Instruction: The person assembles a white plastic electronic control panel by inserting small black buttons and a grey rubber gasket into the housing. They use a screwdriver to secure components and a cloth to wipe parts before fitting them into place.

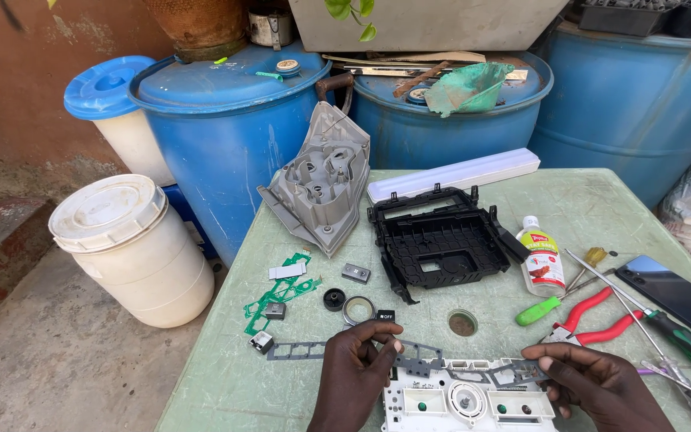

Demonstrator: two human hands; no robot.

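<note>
My left hand point(357, 368) and my right hand point(593, 382) hold a thin grey plastic frame strip point(409, 358) by its two ends, just above a white control panel housing point(467, 398) at the near table edge. The strip's left end reaches past my left hand to about point(289, 350). Both hands pinch the strip with the fingertips. Small knobs, a ring point(358, 310) and a black button point(385, 315) lie just beyond my left hand.
On the green table point(601, 200) lie a black plastic housing point(441, 244), a grey lamp housing point(321, 184), green flex circuit point(277, 296), a white bottle point(541, 258), red pliers point(593, 320), screwdrivers point(673, 328), a phone point(681, 296). Blue barrels point(225, 120) and a white bucket point(133, 248) stand behind and to the left.
</note>
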